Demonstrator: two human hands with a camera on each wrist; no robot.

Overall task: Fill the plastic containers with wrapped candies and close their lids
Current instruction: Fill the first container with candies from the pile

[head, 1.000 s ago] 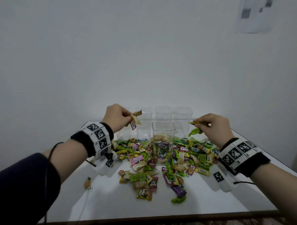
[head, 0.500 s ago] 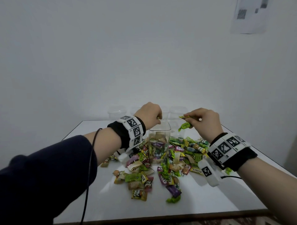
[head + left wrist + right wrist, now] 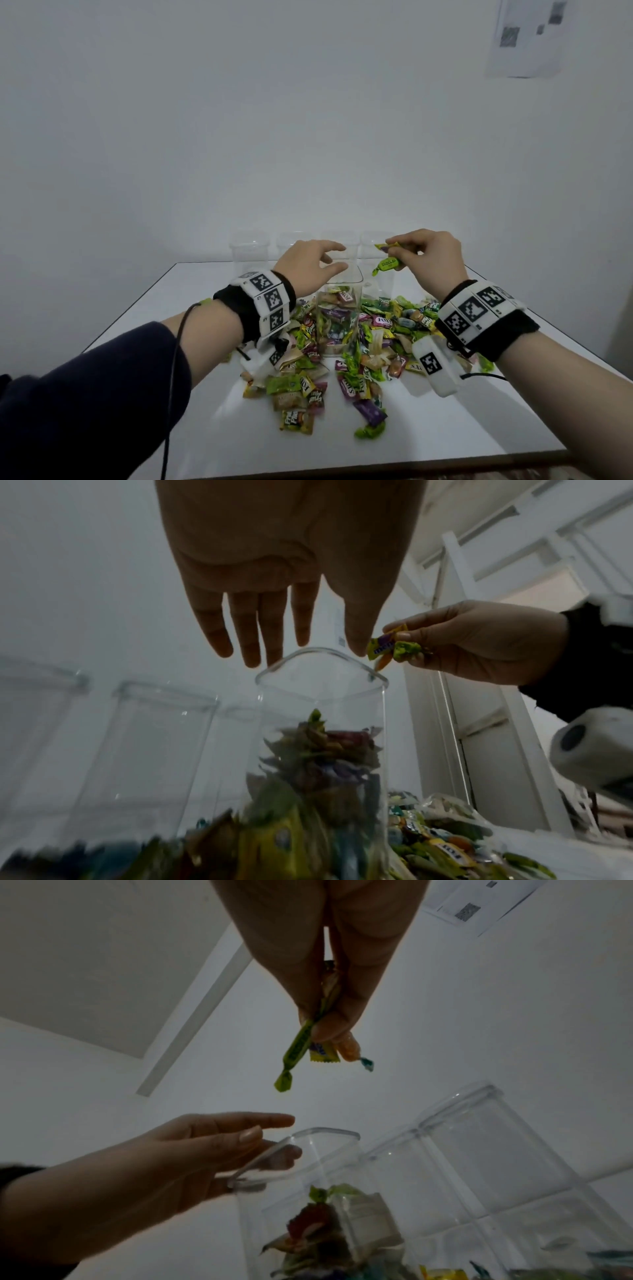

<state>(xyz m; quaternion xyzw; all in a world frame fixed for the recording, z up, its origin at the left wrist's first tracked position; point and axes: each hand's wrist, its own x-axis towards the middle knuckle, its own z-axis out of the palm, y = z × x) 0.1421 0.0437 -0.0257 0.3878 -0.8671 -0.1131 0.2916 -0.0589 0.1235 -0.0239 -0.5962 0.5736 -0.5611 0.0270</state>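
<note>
left hand (image 3: 310, 265): now spread out flat with nothing in it, just above the mouth of the front jar (image 3: 339, 317). a second ago curled round a brown candy out to the left, then closed over the jar's mouth.
meaning: looks like that candy got dropped in, so one more is done.
right hand (image 3: 430, 262): pinches a small bunch of candies (image 3: 387, 262), one green, one yellow, one orange. up in the air just right of the jar's mouth, same as a second ago, only a bit nearer.
front jar: stands in the middle of the table (image 3: 219, 431), no lid on, more than half full of wrapped sweets.
candy pile (image 3: 346, 363): spread on the table all round the jar, most of it on the right and toward the near edge. plenty left to pick up.
spare jars (image 3: 249, 253): a row of see-through ones along the far edge of the table, behind the hands. look empty. whether lids sit on them, cannot tell.
next, as a guess: right hand's bunch goes in once the left hand gets out of the way.
watch out: both hands close over one small mouth, so a sweet could bounce off the rim.
how far: early; first jar not full, no lid shut on it yet.
</note>
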